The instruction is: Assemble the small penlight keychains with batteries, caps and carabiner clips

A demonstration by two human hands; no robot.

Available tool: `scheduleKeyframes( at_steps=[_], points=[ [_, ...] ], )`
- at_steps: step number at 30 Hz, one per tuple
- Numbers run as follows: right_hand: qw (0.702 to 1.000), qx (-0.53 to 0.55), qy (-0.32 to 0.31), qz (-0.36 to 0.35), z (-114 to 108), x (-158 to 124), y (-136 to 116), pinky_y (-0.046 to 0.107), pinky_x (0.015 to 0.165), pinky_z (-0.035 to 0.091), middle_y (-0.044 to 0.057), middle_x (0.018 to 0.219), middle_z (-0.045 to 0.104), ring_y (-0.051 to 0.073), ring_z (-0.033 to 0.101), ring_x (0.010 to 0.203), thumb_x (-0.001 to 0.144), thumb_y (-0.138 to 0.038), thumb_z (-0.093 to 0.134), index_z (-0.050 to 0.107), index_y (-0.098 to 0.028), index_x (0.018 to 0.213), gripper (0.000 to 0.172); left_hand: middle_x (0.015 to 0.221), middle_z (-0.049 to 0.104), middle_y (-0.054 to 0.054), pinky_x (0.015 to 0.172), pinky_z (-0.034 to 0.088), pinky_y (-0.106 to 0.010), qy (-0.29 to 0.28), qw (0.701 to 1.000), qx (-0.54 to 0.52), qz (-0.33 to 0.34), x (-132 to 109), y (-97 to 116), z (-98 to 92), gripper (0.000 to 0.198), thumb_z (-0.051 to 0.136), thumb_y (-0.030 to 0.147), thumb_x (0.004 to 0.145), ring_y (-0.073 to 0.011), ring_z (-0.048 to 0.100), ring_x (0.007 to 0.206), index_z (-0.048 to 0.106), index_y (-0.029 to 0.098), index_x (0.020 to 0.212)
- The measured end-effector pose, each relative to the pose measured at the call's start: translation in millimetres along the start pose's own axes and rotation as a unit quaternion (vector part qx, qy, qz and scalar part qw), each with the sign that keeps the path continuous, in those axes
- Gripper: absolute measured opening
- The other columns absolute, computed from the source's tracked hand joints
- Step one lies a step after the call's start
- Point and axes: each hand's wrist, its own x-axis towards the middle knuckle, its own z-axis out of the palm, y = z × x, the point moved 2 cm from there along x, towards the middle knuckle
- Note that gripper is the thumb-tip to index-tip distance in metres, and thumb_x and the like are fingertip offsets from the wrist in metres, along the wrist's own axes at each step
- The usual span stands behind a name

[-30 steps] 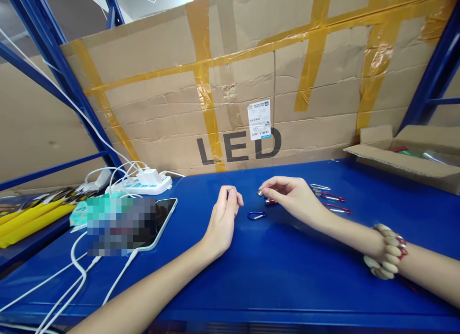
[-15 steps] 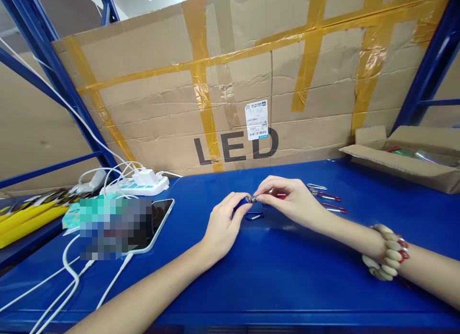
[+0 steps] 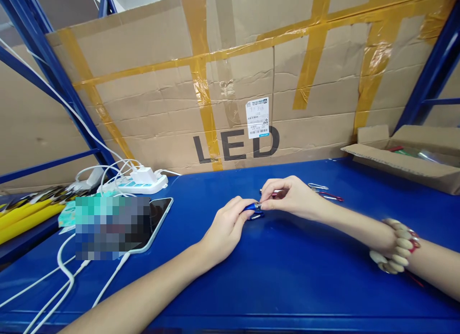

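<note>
A: How is the left arm set?
B: The left forearm (image 3: 151, 282) is bare and climbs diagonally from the lower left of the view; the left wrist (image 3: 200, 256) looks nearly straight; the left hand (image 3: 223, 232) points rightward and away, thumb on the near side, fingers curled into a pinch.
A: And the right?
B: The right forearm (image 3: 354, 227) comes in from the right edge at a flatter slant; the right hand (image 3: 296, 200) reaches leftward, thumb and index finger drawn together at the tips.
A: Do the hands meet?
B: Their fingertips face each other, very near; I cannot tell whether they touch.
</note>
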Motion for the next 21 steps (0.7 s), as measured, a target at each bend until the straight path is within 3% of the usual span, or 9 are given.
scheduleKeyframes(
  at_steps=[6, 13, 21],
  points=[
    [0.999, -0.023, -0.038, -0.011, 1.1, -1.5, 1.3, 0.027, 0.059, 0.044, 0.001, 0.069, 0.061, 0.012, 0.056, 0.062, 0.065, -0.039, 0.07, 0.067, -0.018, 0.062, 0.021, 0.078, 0.062, -0.005, 0.069, 0.045, -0.025, -0.021, 0.999, 0.018, 0.02, -3.1, -1.8, 2.4, 0.025, 0.042, 0.022, 0.087, -0.0151, 0.057, 0.071, 0.063, 0.02, 0.1],
    [0.999, -0.026, 0.002, -0.034, 5.4, -6.8, -5.5, 0.027, 0.063, 0.045, 0.001, 0.068, 0.062, 0.013, 0.056, 0.064, 0.067, -0.035, 0.069, 0.067, -0.019, 0.06, 0.017, 0.08, 0.066, -0.006, 0.068, 0.047, -0.025, 0.001, 0.998, 0.039, 0.052, -4.0, -1.2, 2.3, 0.026, 0.043, 0.019, 0.086, -0.0153, 0.059, 0.072, 0.065, 0.019, 0.1],
    [0.999, 0.005, -0.001, 0.045, 11.4, -7.6, -1.7, 0.027, 0.059, 0.047, 0.003, 0.067, 0.067, 0.015, 0.059, 0.063, 0.067, -0.037, 0.066, 0.07, -0.018, 0.065, 0.019, 0.085, 0.068, -0.006, 0.07, 0.048, -0.026, 0.025, 0.996, 0.06, 0.065, -4.7, 0.6, -0.6, 0.028, 0.043, 0.019, 0.087, -0.0155, 0.061, 0.075, 0.065, 0.022, 0.103]
  ],
)
